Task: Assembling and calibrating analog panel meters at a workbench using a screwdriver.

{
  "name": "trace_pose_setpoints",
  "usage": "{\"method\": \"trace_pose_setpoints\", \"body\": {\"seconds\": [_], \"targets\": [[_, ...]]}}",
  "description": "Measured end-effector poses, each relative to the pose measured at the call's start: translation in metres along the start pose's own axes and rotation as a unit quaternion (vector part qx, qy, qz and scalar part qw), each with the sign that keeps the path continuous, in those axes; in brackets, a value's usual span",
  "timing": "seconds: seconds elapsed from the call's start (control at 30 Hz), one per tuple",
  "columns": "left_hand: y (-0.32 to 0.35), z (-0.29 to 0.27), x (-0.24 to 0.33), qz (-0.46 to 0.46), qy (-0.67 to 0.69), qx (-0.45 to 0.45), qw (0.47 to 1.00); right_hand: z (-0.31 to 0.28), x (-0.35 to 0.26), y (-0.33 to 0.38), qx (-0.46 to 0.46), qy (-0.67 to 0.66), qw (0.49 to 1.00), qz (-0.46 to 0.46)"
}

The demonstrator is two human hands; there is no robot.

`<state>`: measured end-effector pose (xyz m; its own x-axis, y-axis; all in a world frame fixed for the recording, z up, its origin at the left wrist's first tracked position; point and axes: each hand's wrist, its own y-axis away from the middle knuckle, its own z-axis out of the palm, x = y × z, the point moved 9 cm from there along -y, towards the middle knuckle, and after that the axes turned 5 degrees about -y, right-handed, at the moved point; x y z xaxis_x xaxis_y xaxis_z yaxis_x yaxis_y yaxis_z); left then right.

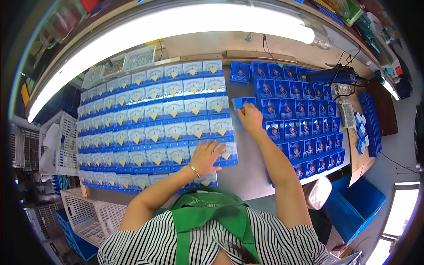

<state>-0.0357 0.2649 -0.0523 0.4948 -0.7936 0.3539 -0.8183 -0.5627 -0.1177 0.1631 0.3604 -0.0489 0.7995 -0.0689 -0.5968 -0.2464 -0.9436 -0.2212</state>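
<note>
Panel meter housing [243,103], small, blue and open, sits at 12 o'clock from my right hand [250,119], whose fingers pinch its near edge, while my left hand [206,157] lies flat and spread on a finished white-faced meter [225,153]; light, rigid plastic, best gripped by its side walls.

Grey workbench [247,170] carries white-faced meters [154,119] and open blue housings [296,119].
</note>
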Motion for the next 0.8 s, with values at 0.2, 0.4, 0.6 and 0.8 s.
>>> {"method": "trace_pose_setpoints", "body": {"seconds": [0.2, 0.4, 0.6, 0.8], "targets": [[-0.010, 0.017, -0.003, -0.052, -0.009, -0.004, 0.999, 0.017, 0.016, -0.062, -0.009, 0.102, 0.994, 0.026], [-0.017, 0.002, -0.008, -0.040, 0.078, 0.066, 0.994, -0.051, -0.023, 0.015, 0.060, -0.078, 0.995, -0.031], [-0.017, -0.074, 0.008, -0.044, 0.332, 0.060, 0.940, -0.012, 0.002, 0.180, -0.152, -0.340, 0.867, 0.332], [-0.010, -0.085, 0.020, -0.052, 0.378, 0.036, 0.924, 0.008, -0.050, 0.204, -0.111, -0.674, 0.642, 0.349]]}}
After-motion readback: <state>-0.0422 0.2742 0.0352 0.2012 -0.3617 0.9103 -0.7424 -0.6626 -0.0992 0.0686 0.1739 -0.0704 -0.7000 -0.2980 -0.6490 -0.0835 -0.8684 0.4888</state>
